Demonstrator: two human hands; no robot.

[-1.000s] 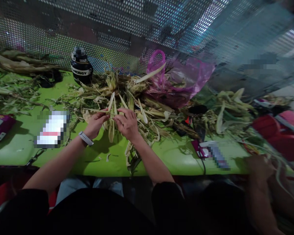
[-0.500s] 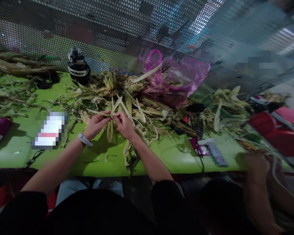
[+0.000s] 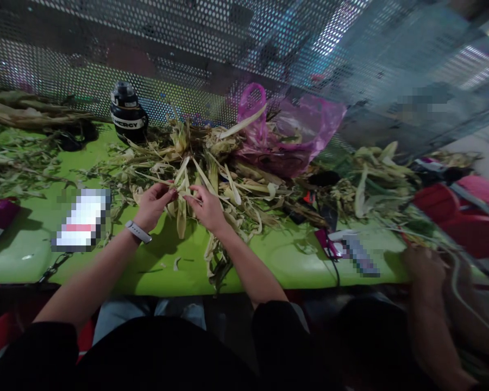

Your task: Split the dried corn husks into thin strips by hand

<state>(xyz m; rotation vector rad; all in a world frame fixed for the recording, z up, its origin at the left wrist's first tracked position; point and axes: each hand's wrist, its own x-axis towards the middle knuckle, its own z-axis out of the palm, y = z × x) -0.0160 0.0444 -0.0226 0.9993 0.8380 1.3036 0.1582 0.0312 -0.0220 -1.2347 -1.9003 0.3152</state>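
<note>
Over the near edge of a heap of dry corn husks (image 3: 244,168), both hands work on pale husk strips. My left hand (image 3: 151,207), with a white wristband, has its thumb and fingers pinched on a corn husk strip (image 3: 182,175). To its right, my right hand (image 3: 207,208) is closed in a pinch around a thin husk strip, partly hidden by the fingers. Between the two hands a broader husk piece (image 3: 181,220) hangs down over the green table (image 3: 146,271). More husk strips trail toward the table's front edge below my right hand.
A black bottle (image 3: 128,117) and a pink plastic bag (image 3: 293,146) stand behind the heap, before a perforated metal screen (image 3: 179,54). A phone (image 3: 83,220) lies left, another phone (image 3: 361,255) right. A co-worker's hands (image 3: 426,266) are at far right.
My hands have drawn apart: the left moved a little left, and the right hand's fingers opened a gap from it. The co-worker's hands shifted slightly left.
</note>
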